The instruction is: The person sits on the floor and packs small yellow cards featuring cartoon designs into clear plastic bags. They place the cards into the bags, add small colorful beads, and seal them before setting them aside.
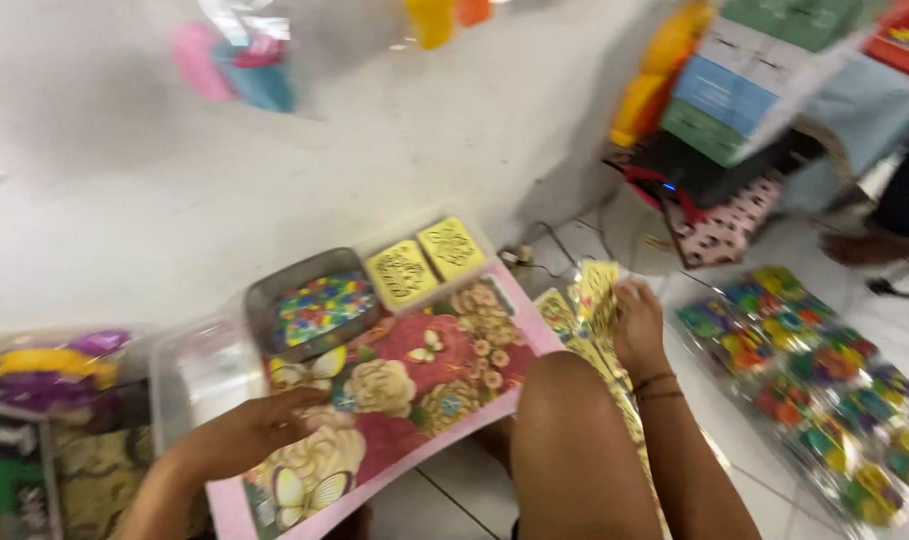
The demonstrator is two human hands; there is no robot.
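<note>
Trays of coloured bits (320,305) and two yellow patterned blocks (427,262) sit far of the flowered sheet (415,385), all over a clear plastic box (200,370). A wrapped sheet of bright pieces (815,385) lies right on the tiled floor (455,495); stacked boxes (750,75) stand far right by the white wall (375,140). A bare knee (575,430) rises between the arms. The left hand (250,430) lies flat, fingers open, on the flowered sheet. The right hand (637,325) grips yellow cards (597,290).

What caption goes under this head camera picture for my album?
Left hand rests on a pink flowered sheet; right hand holds yellow patterned cards beside a metal tray of colourful beads.
</note>
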